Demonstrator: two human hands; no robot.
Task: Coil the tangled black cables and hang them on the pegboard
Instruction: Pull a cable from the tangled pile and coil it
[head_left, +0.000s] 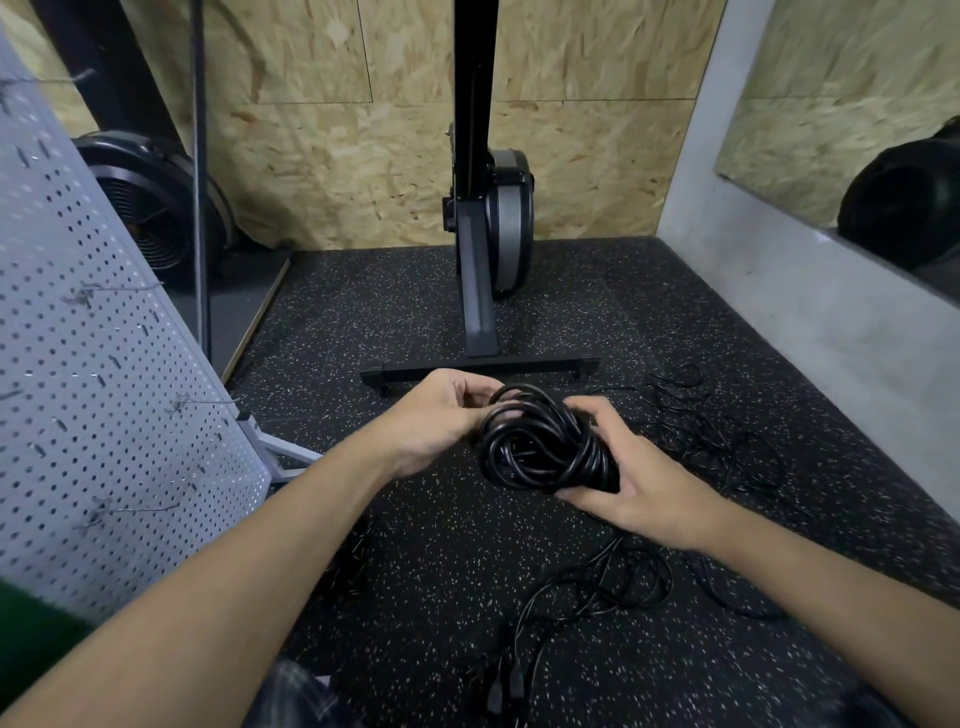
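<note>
The coiled black cable sat between the grips, left hand pinching its upper loops, right hand clasping its lower edge; slackening either could let it spring apart

Single head-worn wide-angle view. It faces forward and steeply down at the black upright machine, mid-distance, centre. The speckled floor before the machine lies close. The pegboard is left of the machine, nearer.

Dim, even indoor light, brightest on the chipboard wall. Soft shadows only; faint sheen on the coiled cable. Heavy wide-angle bowing along the pegboard; blurred bottom corners.
</note>
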